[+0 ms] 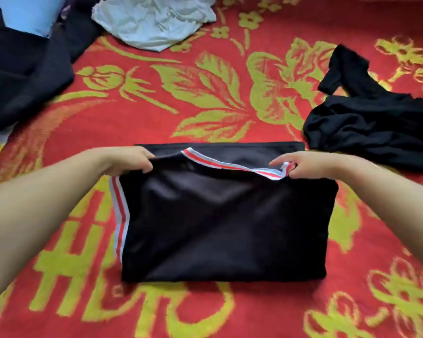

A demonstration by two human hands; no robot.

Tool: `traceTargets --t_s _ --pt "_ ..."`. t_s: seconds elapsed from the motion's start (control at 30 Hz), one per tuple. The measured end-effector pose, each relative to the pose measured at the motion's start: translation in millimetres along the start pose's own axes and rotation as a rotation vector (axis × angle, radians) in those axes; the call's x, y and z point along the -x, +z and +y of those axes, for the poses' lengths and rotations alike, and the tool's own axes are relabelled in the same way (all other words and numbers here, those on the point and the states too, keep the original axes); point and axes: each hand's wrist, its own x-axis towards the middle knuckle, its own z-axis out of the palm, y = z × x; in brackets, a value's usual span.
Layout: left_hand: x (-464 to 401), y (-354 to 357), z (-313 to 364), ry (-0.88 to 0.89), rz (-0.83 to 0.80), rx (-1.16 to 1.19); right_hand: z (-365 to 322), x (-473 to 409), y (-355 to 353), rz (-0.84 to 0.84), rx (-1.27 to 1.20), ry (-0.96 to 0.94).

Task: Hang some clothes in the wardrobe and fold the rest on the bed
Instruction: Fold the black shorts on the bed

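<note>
A black garment with red and white striped trim [220,215] lies folded into a rough rectangle in the middle of the bed, on a red bedspread with yellow-green flowers and lettering [205,93]. What kind of garment it is I cannot say; the folds hide its shape, and the glossy cloth shows only a stripe down its left side and another along the raised top edge.

The left hand [132,160] grips the upper left corner, fingers curled under the cloth so that their tips are out of sight. The right hand [296,164] pinches the striped trim at the upper right, thumb on top, the trim twisting between the fingers. Between the two hands the top layer is lifted off a flat black layer that shows just beyond it.

To the right, close to the folded piece, a crumpled black garment [366,128] lies in a heap, its right side cut off by the frame. At the top a crumpled white cloth [154,18] runs past the upper edge. At the far left a pile of dark clothing [22,76] is partly cut off too, with something light blue [32,13] behind it that I cannot identify.
</note>
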Motion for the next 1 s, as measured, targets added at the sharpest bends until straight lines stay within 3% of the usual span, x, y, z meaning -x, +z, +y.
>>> traceTargets --t_s 0.13,0.2,0.27,0.33,0.4,0.5,0.6,0.7,0.73,0.8,0.9,1.0 --pt "-94 -22 14 0.109 0.479 -0.236 4 -93 -18 0.325 0.131 0.145" --pt "-119 -5 3 0.035 0.69 -0.464 3 -115 5 0.524 0.25 0.273" --pt "-125 25 -15 -0.017 0.802 -0.693 -3 -119 42 0.6 0.361 0.267" --pt "-124 61 -29 0.113 0.845 -0.781 -9 -118 81 0.555 0.369 0.114" --pt "-120 89 -43 0.128 0.797 -0.755 -6 -115 107 0.443 0.334 0.04" --pt "-120 98 -70 -0.012 0.726 -0.616 16 -117 115 0.407 0.31 0.13" --pt "-124 82 -76 -0.013 0.665 -0.551 30 -110 104 0.407 0.226 0.291" --pt "-114 69 -71 0.067 0.797 -0.465 4 -98 105 0.431 0.273 0.389" --pt "-110 65 -71 0.114 0.887 -0.382 -15 -91 112 0.47 0.319 0.328" --pt "-101 53 -74 0.111 0.988 -0.115 -65 -75 144 0.546 0.396 0.004" --pt "-100 27 -81 -0.037 0.891 0.214 -153 -48 228 0.459 0.38 -0.519" --pt "-96 15 -82 -0.035 0.735 0.288 -223 -40 287 0.237 0.346 -0.499"
